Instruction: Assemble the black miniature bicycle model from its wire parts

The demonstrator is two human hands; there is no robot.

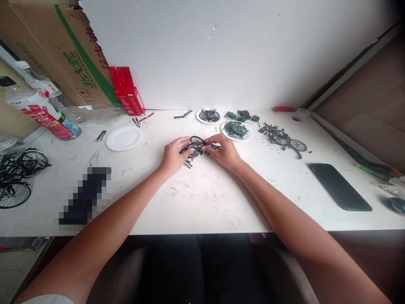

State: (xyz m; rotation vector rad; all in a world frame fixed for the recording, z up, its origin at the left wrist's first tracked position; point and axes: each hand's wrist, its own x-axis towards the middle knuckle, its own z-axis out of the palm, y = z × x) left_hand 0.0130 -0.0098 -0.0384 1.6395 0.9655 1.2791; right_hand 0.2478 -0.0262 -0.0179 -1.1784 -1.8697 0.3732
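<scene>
Over the middle of the white table, both my hands grip black spoked parts of a model bicycle (196, 145). My left hand (174, 157) has its thumb and fingers closed on a wheel at the left side. From the right, my right hand (224, 151) pinches the same cluster, with thin dark pieces sticking out by its fingers. Parts of the cluster are hidden behind the fingers, so how the pieces join cannot be told. A few thin black sticks (187, 164) lie just below my left hand.
Behind my hands are a plate of black wheels (209, 115) and a plate of green parts (236, 130). Loose dark parts (281, 137) lie right, beside a phone-like slab (340, 186). Left are a bare paper plate (124, 138), assembled model bicycles (22, 169) and a bottle (44, 112).
</scene>
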